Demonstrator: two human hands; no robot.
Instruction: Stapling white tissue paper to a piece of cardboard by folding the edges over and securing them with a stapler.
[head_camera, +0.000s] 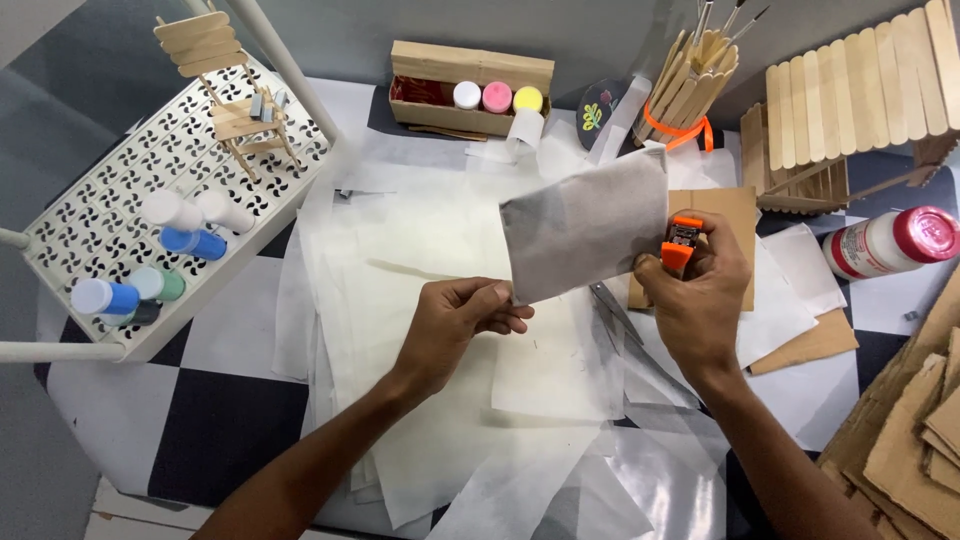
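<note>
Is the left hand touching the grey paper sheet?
Touching. The head view shows the left hand pinching the lower left corner of the grey sheet between its fingertips.

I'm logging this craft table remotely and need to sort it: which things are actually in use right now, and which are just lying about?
In use:
- grey sheet, pinched by the left hand
- small orange stapler, gripped in the right hand at the sheet's edge

Lying about:
- white paper sheets
- scissors
- glue bottle
- paint bottles on the white rack
- stick cup with brushes
- cardboard scraps
</note>
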